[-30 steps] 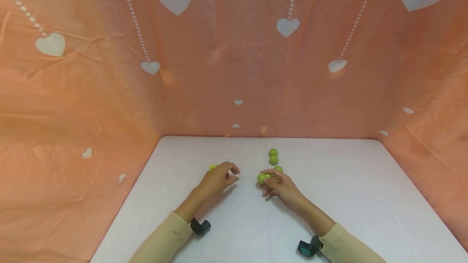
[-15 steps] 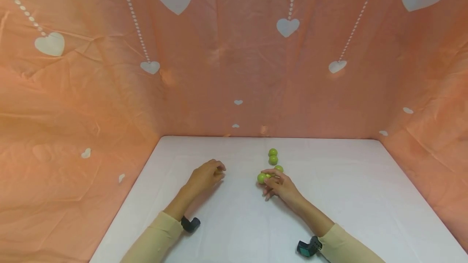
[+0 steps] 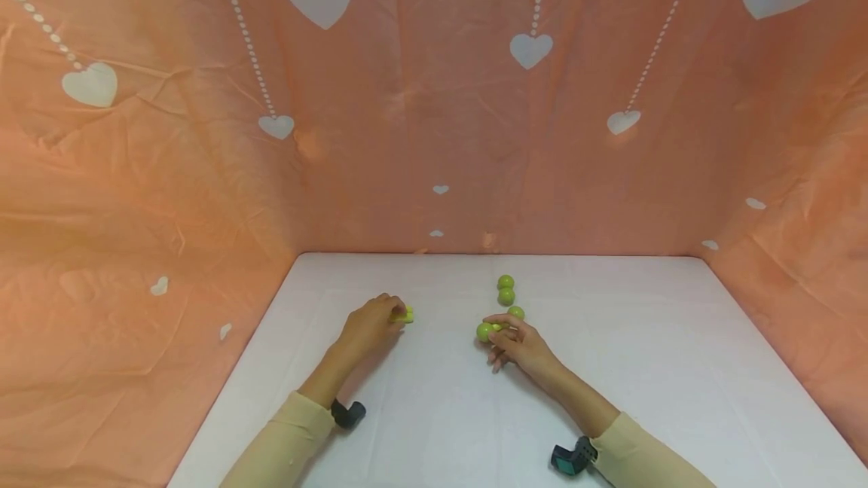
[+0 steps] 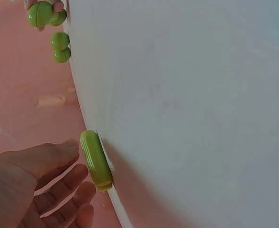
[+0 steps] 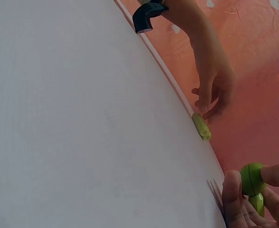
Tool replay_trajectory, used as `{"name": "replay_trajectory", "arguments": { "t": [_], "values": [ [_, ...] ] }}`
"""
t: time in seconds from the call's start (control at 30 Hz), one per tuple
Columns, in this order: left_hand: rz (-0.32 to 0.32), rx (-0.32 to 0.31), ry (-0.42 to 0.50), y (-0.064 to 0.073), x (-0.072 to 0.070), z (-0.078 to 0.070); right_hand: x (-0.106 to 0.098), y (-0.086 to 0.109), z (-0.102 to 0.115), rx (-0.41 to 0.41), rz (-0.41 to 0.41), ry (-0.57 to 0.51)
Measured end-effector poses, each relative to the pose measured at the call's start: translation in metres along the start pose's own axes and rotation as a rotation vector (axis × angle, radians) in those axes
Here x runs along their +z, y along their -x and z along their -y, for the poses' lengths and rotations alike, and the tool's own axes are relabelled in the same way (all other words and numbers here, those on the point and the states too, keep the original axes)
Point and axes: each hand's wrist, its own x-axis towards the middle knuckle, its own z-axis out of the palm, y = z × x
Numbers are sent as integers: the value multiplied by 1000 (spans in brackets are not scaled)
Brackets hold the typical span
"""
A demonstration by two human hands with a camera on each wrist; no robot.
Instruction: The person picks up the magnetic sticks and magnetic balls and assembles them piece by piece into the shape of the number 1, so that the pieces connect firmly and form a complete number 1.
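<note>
My left hand (image 3: 369, 326) reaches beside a short yellow-green ribbed bar (image 4: 96, 160) lying on the white table. In the left wrist view its thumb and loosely bent fingers lie right at the bar's side, not wrapped round it. My right hand (image 3: 525, 349) holds a green toy dumbbell (image 3: 484, 332) with a round ball at each end and a paler handle, partly hidden by the fingers. In the right wrist view, thumb and finger lie on either side of one ball. Beyond the right hand, two touching green balls (image 3: 505, 289) rest on the table.
The white table (image 3: 434, 413) ends at a peach curtain (image 3: 434, 134) with pale hearts, which also closes both sides. A dark camera sits on each wrist, the left camera (image 3: 349, 414) and the right camera (image 3: 573, 458) close over the table.
My left hand has moved left past the bar, whose right end now shows beside the fingertips instead of its left end. The right hand stays in place with the toy dumbbell.
</note>
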Motion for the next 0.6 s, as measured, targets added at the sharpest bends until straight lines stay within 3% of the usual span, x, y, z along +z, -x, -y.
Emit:
{"name": "replay_trajectory", "arguments": {
  "t": [0.6],
  "values": [
    [32,-30,-39,-4,0,1,-1,1,-1,-8,11,-2]
  ]
}}
